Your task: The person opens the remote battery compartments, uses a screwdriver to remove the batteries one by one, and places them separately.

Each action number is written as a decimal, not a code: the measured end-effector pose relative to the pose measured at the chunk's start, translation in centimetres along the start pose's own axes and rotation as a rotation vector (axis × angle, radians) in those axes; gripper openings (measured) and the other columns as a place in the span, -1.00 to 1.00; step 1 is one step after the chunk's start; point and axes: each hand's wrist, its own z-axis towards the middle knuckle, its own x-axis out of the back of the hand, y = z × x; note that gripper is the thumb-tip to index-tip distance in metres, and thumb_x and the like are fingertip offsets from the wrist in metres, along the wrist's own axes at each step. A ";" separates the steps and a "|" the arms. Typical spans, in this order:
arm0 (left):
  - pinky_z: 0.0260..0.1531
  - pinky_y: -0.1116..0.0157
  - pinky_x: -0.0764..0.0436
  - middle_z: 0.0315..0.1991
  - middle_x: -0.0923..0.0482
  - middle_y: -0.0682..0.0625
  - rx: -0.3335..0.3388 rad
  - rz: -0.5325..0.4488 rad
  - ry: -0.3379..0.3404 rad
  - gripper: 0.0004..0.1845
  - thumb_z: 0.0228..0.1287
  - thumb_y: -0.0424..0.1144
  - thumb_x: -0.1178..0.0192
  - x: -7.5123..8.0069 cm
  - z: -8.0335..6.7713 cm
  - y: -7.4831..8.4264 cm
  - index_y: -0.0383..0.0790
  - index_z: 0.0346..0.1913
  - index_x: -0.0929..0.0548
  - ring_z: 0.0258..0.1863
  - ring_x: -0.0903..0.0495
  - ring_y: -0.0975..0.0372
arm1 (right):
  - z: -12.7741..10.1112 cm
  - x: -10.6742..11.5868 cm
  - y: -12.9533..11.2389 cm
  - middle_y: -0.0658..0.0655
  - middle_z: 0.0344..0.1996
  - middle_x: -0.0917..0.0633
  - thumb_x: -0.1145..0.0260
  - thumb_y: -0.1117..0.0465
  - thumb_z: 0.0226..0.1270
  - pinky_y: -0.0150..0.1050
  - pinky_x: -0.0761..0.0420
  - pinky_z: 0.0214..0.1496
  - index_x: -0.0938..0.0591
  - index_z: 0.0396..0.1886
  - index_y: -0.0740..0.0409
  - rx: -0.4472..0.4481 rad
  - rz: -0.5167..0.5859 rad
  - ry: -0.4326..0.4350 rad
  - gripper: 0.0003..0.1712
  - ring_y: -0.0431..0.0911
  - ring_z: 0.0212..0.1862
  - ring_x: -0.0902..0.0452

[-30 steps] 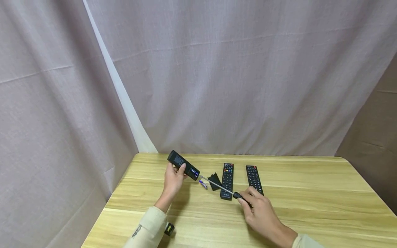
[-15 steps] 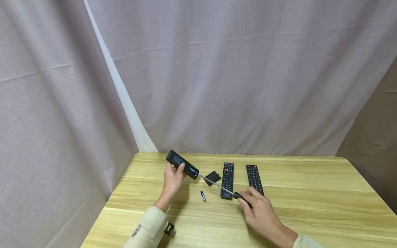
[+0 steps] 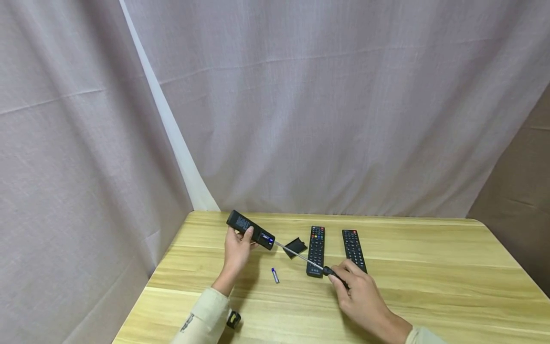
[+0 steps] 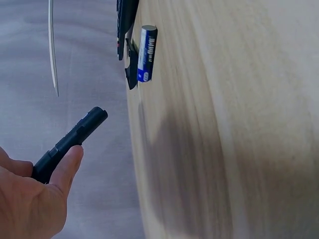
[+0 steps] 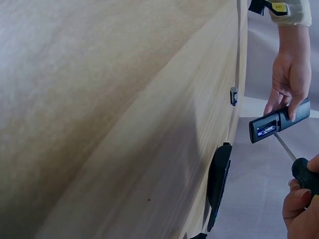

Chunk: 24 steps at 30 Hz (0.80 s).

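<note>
My left hand (image 3: 237, 249) grips a black remote control (image 3: 246, 225) above the table, back side up and tilted. Its battery compartment is uncovered, and a blue battery (image 5: 266, 129) shows inside. In my right hand (image 3: 358, 291) is a screwdriver (image 3: 301, 257), held by its black handle (image 5: 305, 174). The long metal shaft points left, its tip right at the compartment end of the remote. A loose blue-and-silver battery (image 3: 275, 275) lies on the table below the remote; the left wrist view shows this battery (image 4: 147, 53) close up. The black battery cover (image 3: 295, 247) lies behind the screwdriver shaft.
Two more black remotes lie buttons up: one remote (image 3: 316, 248) under the line of the shaft, another remote (image 3: 354, 248) by my right hand. The wooden table (image 3: 429, 267) ends at grey curtains (image 3: 326, 119). A small black-and-yellow device (image 3: 233, 319) sits at my left sleeve.
The loose battery has dropped away from the remote onto the table and shifted toward me and slightly left. The battery cover has turned. My left hand and remote have moved slightly left.
</note>
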 end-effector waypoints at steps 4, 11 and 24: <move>-0.12 0.07 -0.91 0.04 -0.70 -0.58 -0.004 -0.012 -0.006 -0.65 0.64 -0.35 -0.14 0.0 -0.1 0.1 -0.43 0.30 -0.36 -0.04 -0.83 -0.26 | 0.0 0.0 0.0 -0.21 -0.31 -0.62 -0.51 0.39 0.33 -0.51 -0.51 -0.40 -0.84 -0.15 0.13 -0.005 0.003 -0.008 -0.85 -0.47 -0.34 -0.39; -0.12 0.08 -0.91 0.04 -0.70 -0.58 0.001 -0.017 -0.010 -0.64 0.65 -0.33 -0.14 0.0 -0.1 0.1 -0.42 0.31 -0.36 -0.04 -0.83 -0.26 | 0.1 0.1 -0.1 -0.18 -0.30 -0.63 -0.50 0.39 0.34 -0.51 -0.53 -0.39 -0.85 -0.13 0.17 -0.001 -0.008 -0.015 -0.85 -0.46 -0.33 -0.39; -0.12 0.14 -0.91 0.01 -0.69 -0.59 -0.003 -0.035 -0.023 -0.65 0.65 -0.34 -0.12 -0.1 -0.1 0.3 -0.45 0.28 -0.35 -0.05 -0.84 -0.23 | 0.4 -0.6 -0.4 -0.13 -0.30 -0.63 -0.50 0.35 0.33 -0.46 -0.63 -0.33 -0.84 -0.10 0.24 0.078 -0.099 -0.009 -0.83 -0.44 -0.29 -0.43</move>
